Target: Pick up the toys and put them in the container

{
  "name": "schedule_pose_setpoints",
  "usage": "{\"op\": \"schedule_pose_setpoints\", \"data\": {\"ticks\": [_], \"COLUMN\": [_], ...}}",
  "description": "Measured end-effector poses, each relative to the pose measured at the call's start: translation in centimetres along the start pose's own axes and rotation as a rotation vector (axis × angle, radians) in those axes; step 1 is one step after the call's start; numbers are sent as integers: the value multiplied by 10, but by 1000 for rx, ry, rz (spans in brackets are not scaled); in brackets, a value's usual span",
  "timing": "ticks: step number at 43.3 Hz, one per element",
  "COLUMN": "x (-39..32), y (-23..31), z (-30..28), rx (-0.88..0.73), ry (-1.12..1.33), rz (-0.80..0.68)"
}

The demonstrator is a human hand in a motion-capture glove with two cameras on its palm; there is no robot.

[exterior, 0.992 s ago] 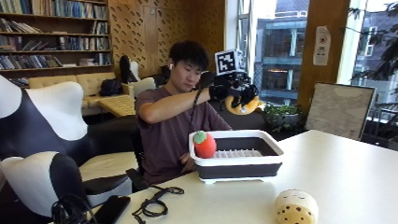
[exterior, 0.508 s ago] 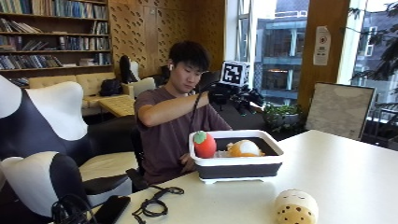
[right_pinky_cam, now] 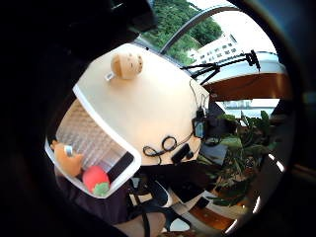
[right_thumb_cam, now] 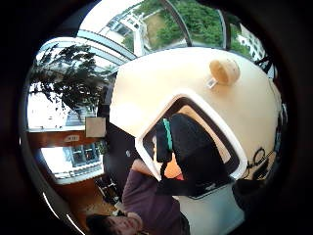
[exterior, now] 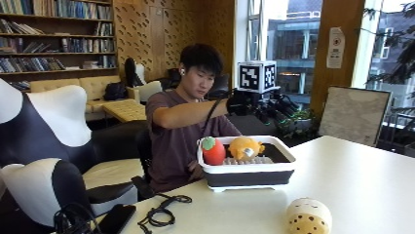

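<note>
Above the far rim of the white-rimmed container [exterior: 246, 168], in the outside view, the gloved right hand [exterior: 267, 106] hangs in the air with fingers spread and relaxed, holding nothing, and well clear of the toys below. Inside the container a red strawberry toy [exterior: 213, 151] stands upright against the near-left wall, and an orange plush toy [exterior: 246, 147] sits just beside it on the ribbed floor, probably where it landed on release. A third toy, the cream spotted plush [exterior: 309, 217], lies on the white table [exterior: 363, 180] near its front edge, well apart from the container, so by my reading the task is about two-thirds done. A black cable and phone [exterior: 139, 217] lie at the table's left end. In the little finger side palm view the container [right_pinky_cam: 106, 116] shows both toys at one end, the orange plush toy [right_pinky_cam: 67, 158] next to the strawberry toy [right_pinky_cam: 96, 179], while the cream spotted plush [right_pinky_cam: 126, 65] rests out on the table beyond the container's other end. In the thumb side palm view a black gloved finger [right_thumb_cam: 188, 147] covers most of the container's [right_thumb_cam: 146, 142] inside, with a sliver of orange showing beneath it; the cream spotted plush [right_thumb_cam: 224, 72] sits alone on the table, likely the next thing to reach for.
</note>
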State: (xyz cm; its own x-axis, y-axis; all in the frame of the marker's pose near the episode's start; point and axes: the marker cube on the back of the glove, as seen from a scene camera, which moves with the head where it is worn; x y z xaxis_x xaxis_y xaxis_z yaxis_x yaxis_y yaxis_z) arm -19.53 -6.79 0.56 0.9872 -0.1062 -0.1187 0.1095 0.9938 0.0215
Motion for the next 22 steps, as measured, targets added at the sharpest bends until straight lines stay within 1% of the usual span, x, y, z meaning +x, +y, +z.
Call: {"op": "schedule_pose_setpoints", "data": {"ticks": [4,9,16,22], "x": [17,38,68,77], "y": [-37,-89,-154,-180], "z": [8,38,114,178], "rx": [12,-49,-206,-324], "ry": [12,15,52,68], "rz": [64,142,202,183]}}
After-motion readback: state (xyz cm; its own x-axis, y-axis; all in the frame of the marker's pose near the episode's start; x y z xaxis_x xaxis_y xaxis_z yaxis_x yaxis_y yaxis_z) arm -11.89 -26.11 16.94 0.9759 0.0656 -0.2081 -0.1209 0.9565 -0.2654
